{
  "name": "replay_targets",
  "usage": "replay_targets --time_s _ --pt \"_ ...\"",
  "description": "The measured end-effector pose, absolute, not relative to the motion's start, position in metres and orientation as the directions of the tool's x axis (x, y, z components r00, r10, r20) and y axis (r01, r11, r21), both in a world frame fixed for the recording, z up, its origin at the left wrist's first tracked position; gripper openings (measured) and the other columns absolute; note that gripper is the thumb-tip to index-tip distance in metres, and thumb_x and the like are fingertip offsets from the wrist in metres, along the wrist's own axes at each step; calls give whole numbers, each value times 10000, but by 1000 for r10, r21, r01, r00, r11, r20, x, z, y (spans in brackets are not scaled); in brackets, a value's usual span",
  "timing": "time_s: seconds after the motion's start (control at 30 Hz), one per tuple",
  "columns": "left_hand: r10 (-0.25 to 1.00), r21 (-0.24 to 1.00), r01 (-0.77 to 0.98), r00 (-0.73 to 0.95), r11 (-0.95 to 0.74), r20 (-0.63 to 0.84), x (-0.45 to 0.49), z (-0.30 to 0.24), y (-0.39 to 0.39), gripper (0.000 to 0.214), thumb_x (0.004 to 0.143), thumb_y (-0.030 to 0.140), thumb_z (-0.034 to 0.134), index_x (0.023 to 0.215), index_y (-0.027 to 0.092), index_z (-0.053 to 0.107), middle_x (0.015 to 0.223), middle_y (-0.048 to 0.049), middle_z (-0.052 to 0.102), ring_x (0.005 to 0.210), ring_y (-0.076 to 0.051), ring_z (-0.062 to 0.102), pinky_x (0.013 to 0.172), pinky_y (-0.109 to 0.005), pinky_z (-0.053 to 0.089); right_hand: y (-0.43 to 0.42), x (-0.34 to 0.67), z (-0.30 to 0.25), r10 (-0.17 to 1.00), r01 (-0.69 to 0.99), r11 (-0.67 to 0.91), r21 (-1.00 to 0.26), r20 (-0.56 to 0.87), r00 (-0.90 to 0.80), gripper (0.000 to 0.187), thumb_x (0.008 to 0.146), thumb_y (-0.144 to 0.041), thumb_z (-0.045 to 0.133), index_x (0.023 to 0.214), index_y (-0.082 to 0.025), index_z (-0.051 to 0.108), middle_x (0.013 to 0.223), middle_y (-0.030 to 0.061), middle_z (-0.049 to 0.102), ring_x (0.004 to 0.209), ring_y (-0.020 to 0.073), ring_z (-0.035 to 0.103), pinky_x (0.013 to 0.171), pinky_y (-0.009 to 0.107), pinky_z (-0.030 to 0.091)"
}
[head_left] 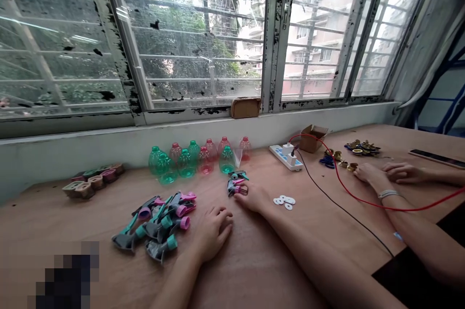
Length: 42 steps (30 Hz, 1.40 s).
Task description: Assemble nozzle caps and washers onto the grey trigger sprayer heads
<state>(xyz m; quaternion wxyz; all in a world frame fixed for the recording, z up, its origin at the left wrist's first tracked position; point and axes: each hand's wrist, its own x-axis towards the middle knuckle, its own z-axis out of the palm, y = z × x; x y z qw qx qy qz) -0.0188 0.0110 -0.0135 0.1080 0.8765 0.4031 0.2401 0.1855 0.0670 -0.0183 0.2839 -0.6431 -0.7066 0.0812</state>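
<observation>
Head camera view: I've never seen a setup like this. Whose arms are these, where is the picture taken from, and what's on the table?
This picture comes from a camera worn on a person's head, looking forward and down. The two bare arms rising from the bottom are that person's. The left hand lies on the wooden table beside a heap of grey, teal and pink plastic spray heads. The right hand touches a smaller pile of similar parts; whether it holds any is unclear. Green and pink plastic bottles stand by the window. Further right, a co-worker's hands are near small metal fittings.
</observation>
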Motion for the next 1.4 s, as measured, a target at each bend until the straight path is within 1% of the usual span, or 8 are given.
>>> replay_targets --time_s 0.13,0.27,0.47,0.67,0.87,0.97,1.2,1.4 --pt "805 446 671 482 -593 345 -19 -20 14 295 821 210 522 1110 232 573 1124 -75 614 1028 -241 580 897 -371 458 65 186 -28 927 810 262 -524 370 -60 281 801 -391 620 1049 -279 689 836 23 716 720 181 642 615 245 423" --pt "845 528 664 362 -530 394 -20 -20 14 378 799 208 546 1175 223 517 1074 -73 620 905 -216 608 821 -348 481 59 188 -29 864 642 479 -598 449 -226 272 770 -320 651 1020 -224 696 629 -24 630 552 119 540 554 208 394" --pt "870 686 536 324 -492 371 -22 -15 12 568 768 186 545 1314 247 397 1179 -52 604 656 -121 533 667 -265 478 42 177 -31 787 447 617 -648 528 -320 333 736 -262 668 1065 -212 682 742 -18 679 504 79 461 525 190 374" --pt "880 696 542 342 -471 329 -24 -13 12 560 741 139 541 1290 224 473 898 -1 671 637 -128 543 625 -231 431 35 165 -36 714 329 692 -642 545 -439 417 734 -202 654 1149 -237 655 763 -30 688 469 59 418 502 175 362" --pt "879 666 573 326 -477 349 -24 -10 13 401 745 178 587 1144 204 623 856 -18 693 696 -164 597 661 -247 447 37 169 -38 732 359 679 -641 551 -400 354 759 -278 689 1107 -229 651 776 -9 714 489 76 445 532 191 390" --pt "870 650 579 333 -493 363 -23 -10 12 315 751 204 610 1062 208 664 924 -30 700 773 -180 615 697 -254 456 38 173 -36 753 374 657 -655 548 -364 291 788 -348 684 1044 -210 667 752 -2 709 506 84 465 535 195 395" --pt "860 603 615 315 -508 402 -22 -9 12 275 751 173 606 1014 220 667 955 -22 693 856 -190 625 788 -270 457 36 179 -28 711 438 703 -561 551 -436 187 850 -345 635 877 -207 758 754 25 730 624 120 605 589 208 402" --pt "854 577 635 311 -513 417 -22 -9 12 261 752 159 593 992 226 671 968 -17 704 895 -193 635 805 -266 453 37 182 -25 739 545 668 -507 541 -402 165 843 -329 649 846 -219 772 725 23 726 602 115 607 567 209 384"
